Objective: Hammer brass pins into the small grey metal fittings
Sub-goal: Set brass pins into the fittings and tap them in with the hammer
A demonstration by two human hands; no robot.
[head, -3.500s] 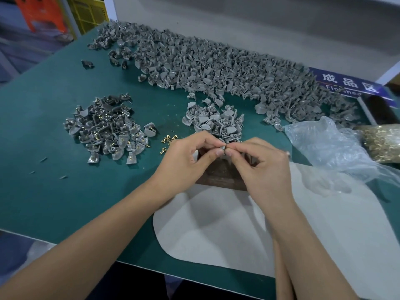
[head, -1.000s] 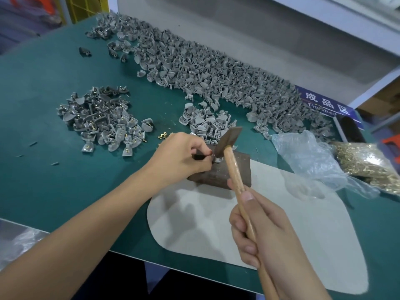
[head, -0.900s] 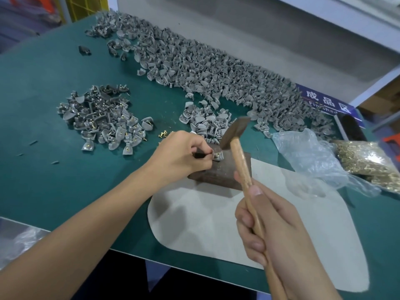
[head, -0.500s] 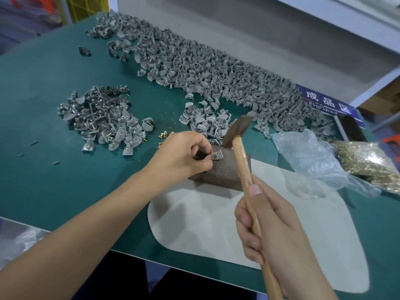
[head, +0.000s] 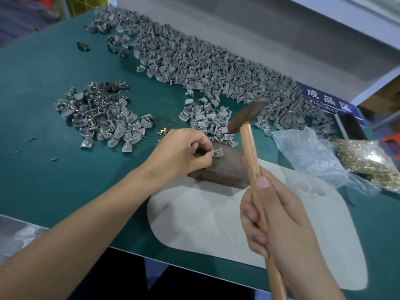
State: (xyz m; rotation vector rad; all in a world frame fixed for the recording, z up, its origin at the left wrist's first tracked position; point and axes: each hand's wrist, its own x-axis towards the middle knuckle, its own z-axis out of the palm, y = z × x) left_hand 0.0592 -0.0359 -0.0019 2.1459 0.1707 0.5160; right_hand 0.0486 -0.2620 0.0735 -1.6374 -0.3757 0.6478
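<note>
My left hand pinches a small grey fitting with a brass pin in it, holding it on top of a dark metal block. My right hand grips the wooden handle of a hammer. The hammer head is raised above and to the right of the fitting, apart from it. A few loose brass pins lie on the green mat just beyond my left hand.
A small heap of fittings with pins lies at the left. A large heap of bare fittings runs along the back, a smaller one behind the block. A clear plastic bag, a bag of pins and a grey pad sit nearby.
The hammer head has lifted higher and to the right, away from the fitting. My left hand still holds the fitting on the block.
</note>
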